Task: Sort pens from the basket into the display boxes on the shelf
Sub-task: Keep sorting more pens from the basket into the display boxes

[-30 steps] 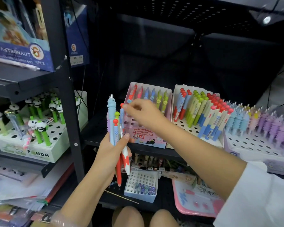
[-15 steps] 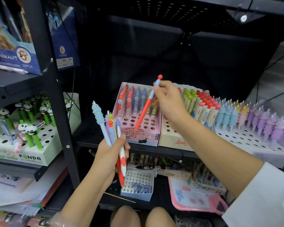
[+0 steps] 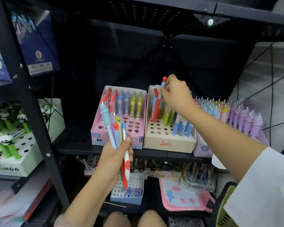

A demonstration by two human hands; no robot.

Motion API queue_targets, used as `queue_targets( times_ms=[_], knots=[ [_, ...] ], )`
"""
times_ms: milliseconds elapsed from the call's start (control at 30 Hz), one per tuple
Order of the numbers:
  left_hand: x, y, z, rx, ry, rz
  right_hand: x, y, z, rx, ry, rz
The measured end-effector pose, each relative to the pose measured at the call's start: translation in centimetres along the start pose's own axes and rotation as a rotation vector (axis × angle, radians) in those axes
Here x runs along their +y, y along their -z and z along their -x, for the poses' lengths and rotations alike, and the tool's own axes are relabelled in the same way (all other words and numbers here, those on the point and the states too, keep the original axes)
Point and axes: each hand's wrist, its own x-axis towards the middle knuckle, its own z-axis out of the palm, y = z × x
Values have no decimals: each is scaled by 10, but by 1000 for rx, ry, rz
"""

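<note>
My left hand (image 3: pixel 115 154) grips a bunch of pens (image 3: pixel 117 133) upright in front of the pink display box (image 3: pixel 118 140); the bunch has a light-blue bumpy-topped pen, red-, green- and blue-capped pens and a red-and-white one. My right hand (image 3: pixel 175 94) pinches a red-and-blue pen with a red ball top (image 3: pixel 158 104) and holds it upright over the back left corner of the tan cardboard display box (image 3: pixel 169 142), beside other red pens standing there. A green basket (image 3: pixel 226 213) shows at the bottom right corner.
A lilac box of pastel spiral-topped pens (image 3: pixel 233 113) stands right of the tan box. A white panda pen box (image 3: pixel 15 164) sits on the left shelf behind a black upright post (image 3: pixel 38 128). The lower shelf holds a small blue box (image 3: pixel 128 194) and a pink pouch (image 3: pixel 184 200).
My right hand has carried the red-and-blue pen from above the pink box rightward to the back left corner of the tan box and turned it upright. My left hand keeps its bunch.
</note>
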Motion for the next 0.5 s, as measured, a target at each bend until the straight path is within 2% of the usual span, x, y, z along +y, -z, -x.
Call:
queue_targets(
  times_ms=[100, 200, 333, 500],
  knots=[
    [0, 2, 1, 10, 2, 1, 1, 4, -5, 32, 7, 14],
    [1, 2, 0, 16, -5, 2, 0, 6, -10, -64, -18, 85],
    [0, 0, 0, 0, 0, -1, -4, 13, -21, -200, -75, 53],
    [0, -2, 0, -9, 6, 10, -1, 14, -24, -197, -104, 46]
  ],
)
